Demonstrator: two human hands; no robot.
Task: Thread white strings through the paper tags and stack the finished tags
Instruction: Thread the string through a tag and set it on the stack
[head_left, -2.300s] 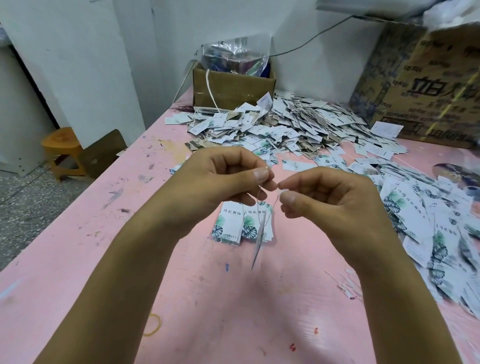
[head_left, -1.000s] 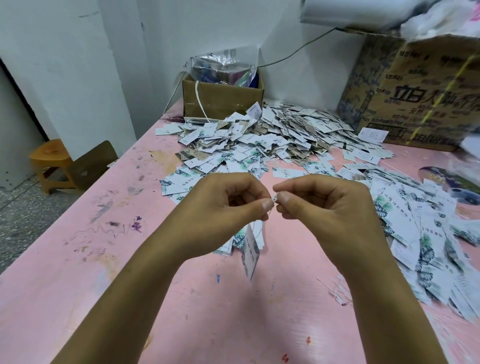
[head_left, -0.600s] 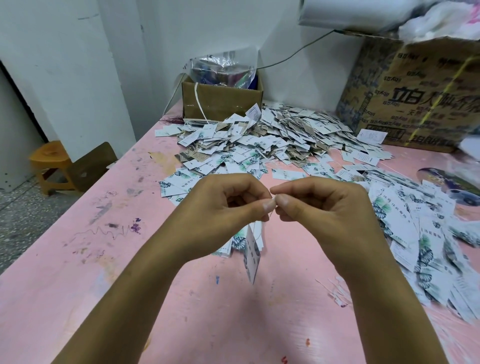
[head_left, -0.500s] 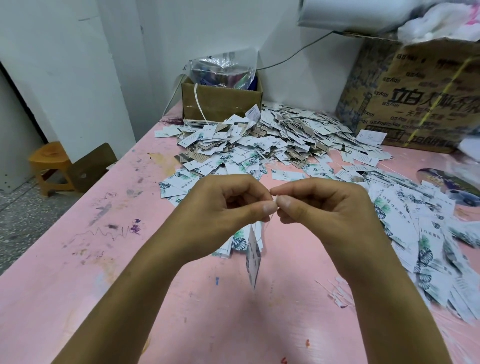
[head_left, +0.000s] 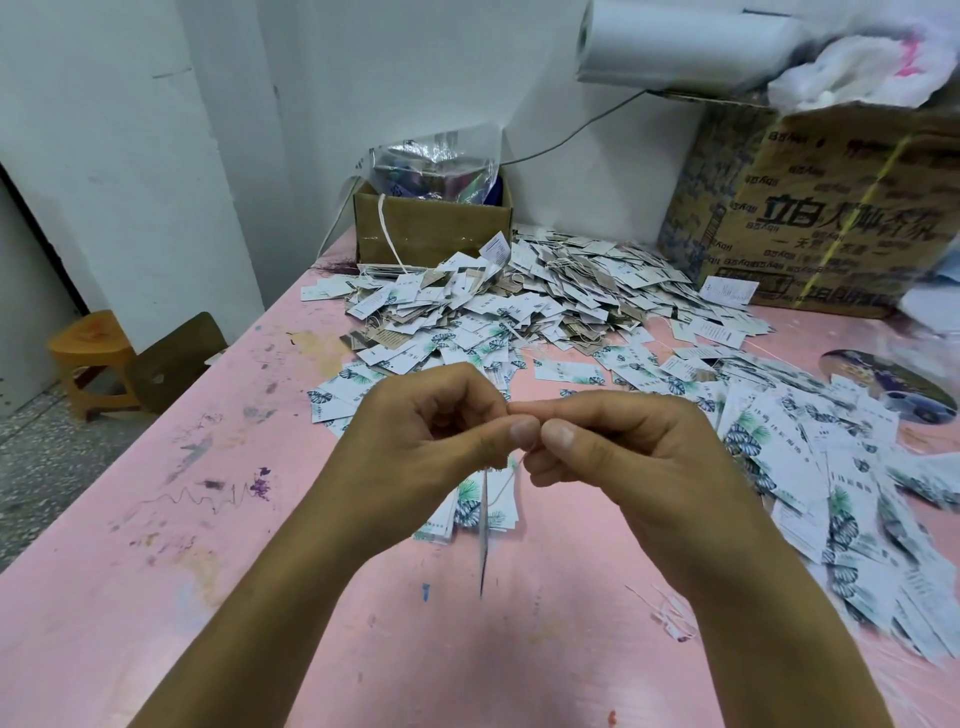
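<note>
L hand (head_left: 431, 441): fingers curled, thumb & forefinger pinching the white string (head_left: 508, 479). R hand (head_left: 623, 457): same pinch on the string, thumb tips of both hands just beside each other. Tag (head_left: 484, 540) hangs from the string below the hands, edge-on to camera, over the pink table (head_left: 234, 571). Small stack of tags (head_left: 467, 519) lies flat on table just behind the hanging tag. Loose heap of tags (head_left: 519, 306) at far side, w/ small cardboard box (head_left: 431, 236) behind it. Further spread of tags (head_left: 841, 493) on right; loose strings (head_left: 670, 616) near R forearm.
</note>
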